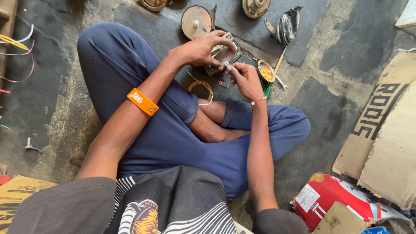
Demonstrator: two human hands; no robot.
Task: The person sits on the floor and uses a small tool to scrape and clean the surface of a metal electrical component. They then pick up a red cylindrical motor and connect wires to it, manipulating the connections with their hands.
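A person sits cross-legged on a stained concrete floor (329, 99), working on a small metal housing (223, 55) held out over the floor just past the crossed shins. The left hand (201, 48) lies over the housing from above, fingers curled and clamped on its top edge. Just right of the housing, the right hand (245, 79) has its fingertips pinched together on a small metal piece (225, 64) at the housing's lower edge; what that piece is cannot be told. The work looks to call for a steady left-hand brace while the right hand makes small, controlled moves, so the piece does not slip down among the loose parts.

Left of the housing, coloured wires (17, 47) trail along the floor's edge. Above it lies a round metal disc (196, 21). Below it, a thin ring gasket (201, 86) lies by the knee. Right of it sit a small tin of yellow grease (265, 71), a green-handled tool (268, 89) and a shiny curved horn shell (288, 25). Far right lie torn cardboard (385, 130) and a red container (333, 197).
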